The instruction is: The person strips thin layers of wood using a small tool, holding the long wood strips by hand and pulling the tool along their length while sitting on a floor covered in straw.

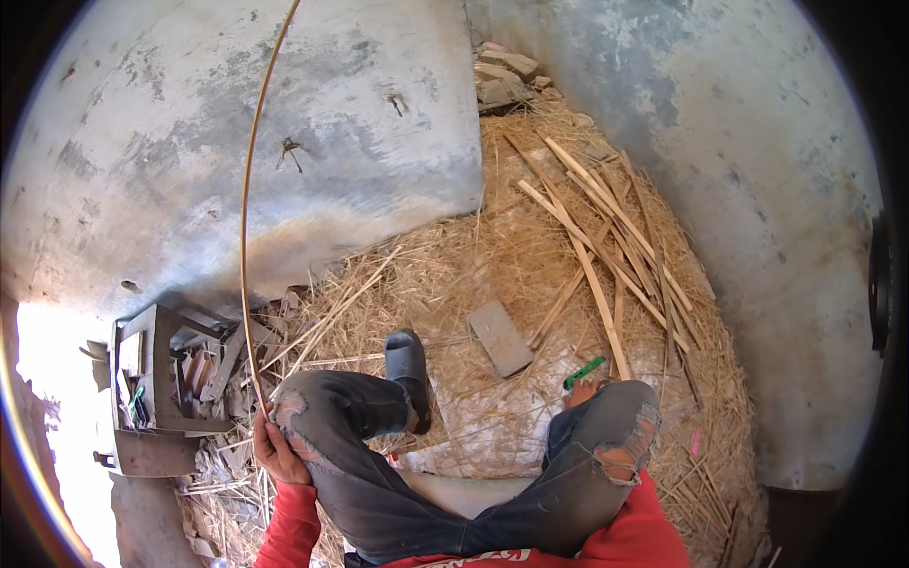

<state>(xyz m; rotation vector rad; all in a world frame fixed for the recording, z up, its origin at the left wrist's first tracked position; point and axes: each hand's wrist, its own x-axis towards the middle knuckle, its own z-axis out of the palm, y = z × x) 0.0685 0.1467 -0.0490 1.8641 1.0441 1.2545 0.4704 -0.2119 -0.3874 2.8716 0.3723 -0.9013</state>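
Note:
My left hand (280,456) is beside my left knee, its fingers closed round the lower end of a long thin bamboo strip (246,204). The strip rises in a curve past the top of the view. Beyond my right knee, part of my right hand (579,392) shows low over the floor; the knee hides the rest. Its fingers reach toward a green-handled cutter (584,372) and do not appear wrapped round it. A greyish rectangular block (500,339) lies on the floor between my feet and the strips.
Several split bamboo strips (606,227) lie piled at the right on straw-like shavings (454,265). An overturned wooden stool (156,426) stands at the left with scraps in it. Walls (379,123) close off the far side and the right; broken bricks (507,80) fill the far corner.

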